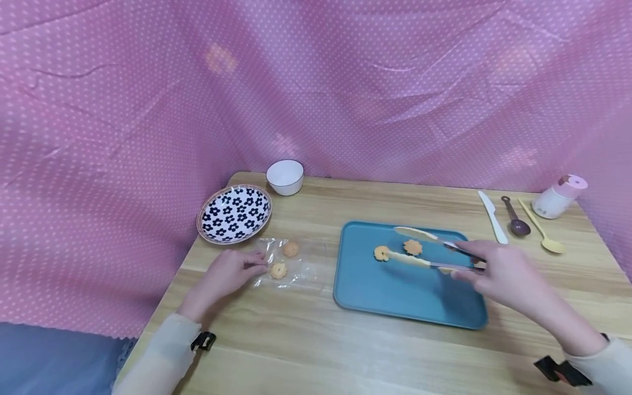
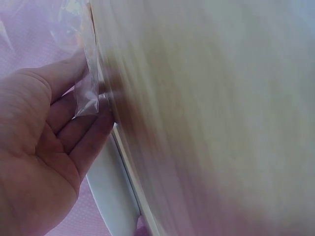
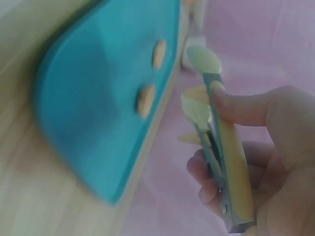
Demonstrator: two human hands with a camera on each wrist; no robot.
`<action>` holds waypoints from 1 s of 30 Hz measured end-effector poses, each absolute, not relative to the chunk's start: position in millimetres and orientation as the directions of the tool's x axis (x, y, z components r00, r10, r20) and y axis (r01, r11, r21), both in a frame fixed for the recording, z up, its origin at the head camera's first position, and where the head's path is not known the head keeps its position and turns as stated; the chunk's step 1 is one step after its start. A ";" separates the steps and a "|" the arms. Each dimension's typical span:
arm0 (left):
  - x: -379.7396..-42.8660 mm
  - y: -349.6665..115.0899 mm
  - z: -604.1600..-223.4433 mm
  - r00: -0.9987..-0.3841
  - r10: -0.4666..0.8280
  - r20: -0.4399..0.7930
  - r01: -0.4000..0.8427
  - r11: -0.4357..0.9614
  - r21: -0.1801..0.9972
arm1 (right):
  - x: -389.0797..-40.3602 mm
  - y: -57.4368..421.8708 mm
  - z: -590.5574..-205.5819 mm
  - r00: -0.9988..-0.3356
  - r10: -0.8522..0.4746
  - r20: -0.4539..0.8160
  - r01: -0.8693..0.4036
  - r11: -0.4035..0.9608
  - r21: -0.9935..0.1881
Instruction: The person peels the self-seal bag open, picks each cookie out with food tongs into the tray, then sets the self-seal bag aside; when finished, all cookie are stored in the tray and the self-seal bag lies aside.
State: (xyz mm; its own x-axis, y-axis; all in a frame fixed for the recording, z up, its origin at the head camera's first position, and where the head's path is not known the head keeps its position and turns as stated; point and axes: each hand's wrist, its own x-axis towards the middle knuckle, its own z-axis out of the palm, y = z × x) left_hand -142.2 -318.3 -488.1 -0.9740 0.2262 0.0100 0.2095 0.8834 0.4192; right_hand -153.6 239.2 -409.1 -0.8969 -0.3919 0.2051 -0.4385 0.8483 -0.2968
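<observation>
My left hand [image 1: 229, 274] pinches the edge of a clear plastic bag [image 1: 308, 269]; the left wrist view shows the film [image 2: 87, 101] between thumb and fingers. Two round cookies, one plain [image 1: 291, 249] and one with a marked centre [image 1: 278, 270], show at the bag. My right hand [image 1: 511, 277] grips cream-tipped tongs [image 3: 231, 162] with their arms spread apart above a blue tray [image 1: 405, 299]. On the tray are two cookies, a left one [image 1: 382, 253] overlapped by the lower tong tip in the head view, and a scalloped one [image 1: 412, 247] between the tong arms.
Behind the left hand stand a flower-patterned plate [image 1: 234, 214] and a white bowl [image 1: 285, 178]. At the back right lie a white knife [image 1: 492, 216], a dark measuring spoon [image 1: 517, 222] and a yellow spoon [image 1: 543, 233], beside a pink-topped bottle [image 1: 560, 196]. A pink dotted curtain [image 1: 345, 99] hangs behind the table.
</observation>
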 end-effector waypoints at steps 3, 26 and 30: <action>-144.1 -317.8 -487.4 -0.974 0.226 0.009 0.209 0.883 0.421 | -159.0 212.5 -411.4 -0.868 -0.459 0.192 -0.497 0.811 -0.309; -138.4 -318.6 -489.8 -0.980 0.201 0.006 0.184 0.885 0.428 | -165.1 69.2 -441.6 -0.815 -0.569 0.111 -0.567 0.742 -0.357; -141.0 -314.8 -489.5 -0.980 0.197 0.010 0.181 0.881 0.438 | -162.4 59.4 -447.0 -0.830 -0.542 0.131 -0.550 0.760 -0.345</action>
